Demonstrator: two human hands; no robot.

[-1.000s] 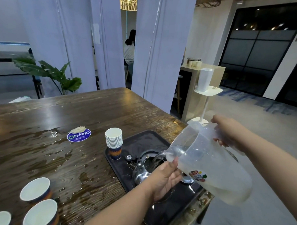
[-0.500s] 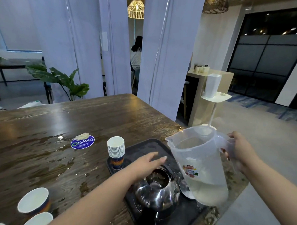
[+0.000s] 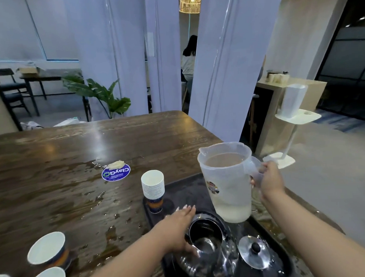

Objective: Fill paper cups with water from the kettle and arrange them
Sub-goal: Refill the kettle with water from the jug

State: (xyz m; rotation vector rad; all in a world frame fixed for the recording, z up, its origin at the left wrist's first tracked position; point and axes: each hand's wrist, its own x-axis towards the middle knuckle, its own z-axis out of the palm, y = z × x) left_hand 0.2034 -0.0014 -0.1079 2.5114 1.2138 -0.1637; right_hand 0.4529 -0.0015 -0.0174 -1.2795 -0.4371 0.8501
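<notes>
The right hand (image 3: 269, 182) curls its fingers round the handle of a translucent plastic pitcher (image 3: 227, 182), holding it upright above the far right part of a dark tray (image 3: 183, 185); water fills the pitcher partway. The left hand (image 3: 178, 225) lies with fingers straight and relaxed against the left side of the steel kettle (image 3: 208, 247), grasping nothing. The kettle stands open on the near part of the tray, and its lid (image 3: 255, 250) lies just beside it to the right. A stack of paper cups (image 3: 153, 190) stands at the tray's far left corner. Three separate paper cups (image 3: 47, 249) sit at the near left of the wet wooden table (image 3: 64, 163). A round blue sticker (image 3: 116, 171) lies farther out on the table.
</notes>
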